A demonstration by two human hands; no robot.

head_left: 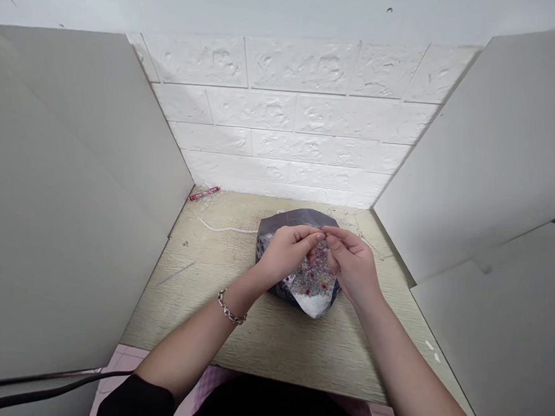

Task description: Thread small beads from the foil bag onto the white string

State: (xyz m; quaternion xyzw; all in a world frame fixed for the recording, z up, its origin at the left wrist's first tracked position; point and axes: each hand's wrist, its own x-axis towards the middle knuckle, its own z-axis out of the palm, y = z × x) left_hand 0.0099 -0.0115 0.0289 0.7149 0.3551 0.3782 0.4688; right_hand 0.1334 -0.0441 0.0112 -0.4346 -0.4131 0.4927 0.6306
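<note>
In the middle of the table, a dark bag (300,218) lies opened out, and a heap of small clear, pink and red beads (313,279) fills it. Above these beads, my left hand (284,251) and my right hand (357,269) meet with their fingertips touching. Both are closed in a pinch. Whatever sits between the fingers is too small to make out. From the bag's left edge, a strand of white beads (228,230) runs out across the table.
A red packet (204,194) lies at the back left corner. Nearer are a small shiny piece (185,244) and a thin pale rod (175,274). Clear thread (359,229) lies loosely at the back right. Grey panels (68,206) flank the table, with a white brick-patterned wall (293,114) behind.
</note>
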